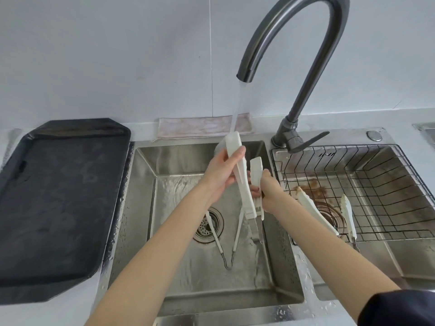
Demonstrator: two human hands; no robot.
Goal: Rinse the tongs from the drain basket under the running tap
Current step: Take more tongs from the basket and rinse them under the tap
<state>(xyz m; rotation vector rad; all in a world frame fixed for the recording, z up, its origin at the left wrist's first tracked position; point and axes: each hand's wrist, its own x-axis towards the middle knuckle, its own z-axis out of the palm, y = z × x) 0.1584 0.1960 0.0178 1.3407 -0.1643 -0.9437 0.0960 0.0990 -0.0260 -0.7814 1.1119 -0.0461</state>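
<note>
White tongs (242, 184) stand tips-up over the left sink basin (146, 208), one tip right under the water stream (237, 109) from the dark tap (306, 67). My left hand (221, 175) grips the longer arm near its top. My right hand (268, 191) holds the shorter arm beside it. A second pair of white tongs (315, 212) lies in the wire drain basket (376, 175) in the right basin. A third pair, thin metal with white arms (226, 245), lies on the left basin floor by the drain (208, 224).
A black tray (54, 203) lies on the counter to the left of the sink. A folded pale cloth (195, 128) sits against the wall behind the basin. Brown residue marks the right basin floor under the basket. The tap's lever (306, 142) points right.
</note>
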